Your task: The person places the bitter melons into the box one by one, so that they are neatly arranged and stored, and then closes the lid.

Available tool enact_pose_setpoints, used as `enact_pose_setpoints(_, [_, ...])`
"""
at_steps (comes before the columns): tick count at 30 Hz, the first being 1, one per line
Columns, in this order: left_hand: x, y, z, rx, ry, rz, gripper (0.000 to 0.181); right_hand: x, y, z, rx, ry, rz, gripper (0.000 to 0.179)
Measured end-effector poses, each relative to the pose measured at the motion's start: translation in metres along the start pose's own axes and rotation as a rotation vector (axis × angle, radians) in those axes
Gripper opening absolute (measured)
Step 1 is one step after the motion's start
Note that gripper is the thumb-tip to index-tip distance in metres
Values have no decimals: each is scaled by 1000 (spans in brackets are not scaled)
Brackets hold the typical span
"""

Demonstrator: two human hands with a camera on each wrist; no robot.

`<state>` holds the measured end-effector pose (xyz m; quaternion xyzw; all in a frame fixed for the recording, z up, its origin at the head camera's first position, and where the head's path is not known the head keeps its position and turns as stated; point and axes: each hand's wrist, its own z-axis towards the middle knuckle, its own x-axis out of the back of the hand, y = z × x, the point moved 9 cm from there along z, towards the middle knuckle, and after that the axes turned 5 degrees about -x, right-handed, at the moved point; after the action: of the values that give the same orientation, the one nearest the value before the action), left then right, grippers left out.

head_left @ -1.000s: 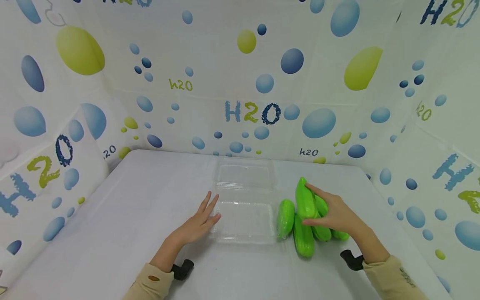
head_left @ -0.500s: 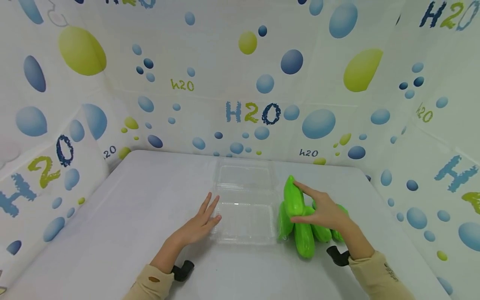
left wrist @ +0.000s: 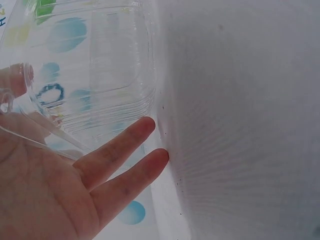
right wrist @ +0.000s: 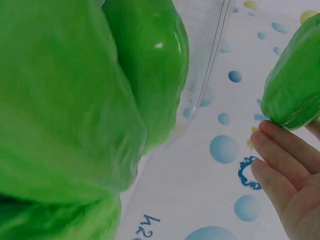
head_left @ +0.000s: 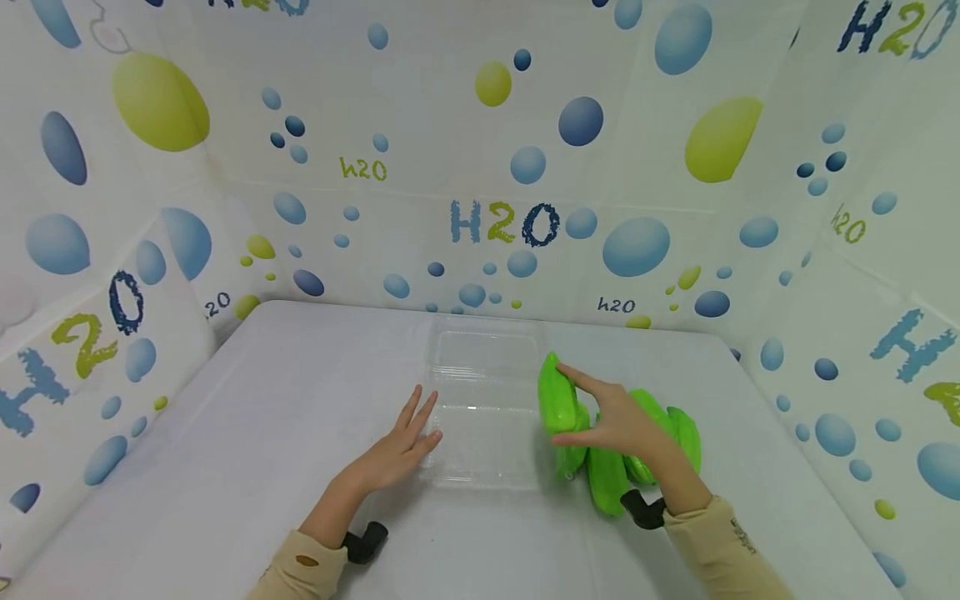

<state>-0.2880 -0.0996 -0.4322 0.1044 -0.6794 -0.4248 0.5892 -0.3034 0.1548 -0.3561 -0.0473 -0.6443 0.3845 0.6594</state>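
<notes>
In the right hand (head_left: 622, 421), the fingers (head_left: 581, 379) and thumb span one green vegetable (head_left: 557, 396) lengthwise, gripping its two ends. We judge this end-to-end hold leaves its sides free of its neighbours. The vegetable is at the right edge of the clear box (head_left: 487, 442), above another wrapped vegetable (head_left: 572, 458); we cannot tell its height. The left hand (head_left: 393, 450) holds nothing, its fingers straight and spread beside the box's left side, perhaps to steady it; contact is unclear. The lid (head_left: 487, 350) lies back, exposing the hollow. Both forearms slant in over the worktop (head_left: 495, 550), the right reaching across the other vegetables (head_left: 606, 479), palms turned inward.
</notes>
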Motion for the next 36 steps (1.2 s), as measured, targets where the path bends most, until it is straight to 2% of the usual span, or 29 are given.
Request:
enact_pose_setpoints(8, [-3,-1,-2,10,-7,-4,62,-12,-12,5,23,-22,37,96])
enact_pose_setpoints(13, [-5,2,1,-17,-8,-6,62,-20,-15,9,11,-29,51,99])
enact_pose_setpoints(18, [-5,3,2,-27,1,14,62,-30,-27,15,42,-53,74,100])
enact_pose_setpoints(36, [-2,0,1,6,-3,29,62,-66,-43,34,26,-78,80,102])
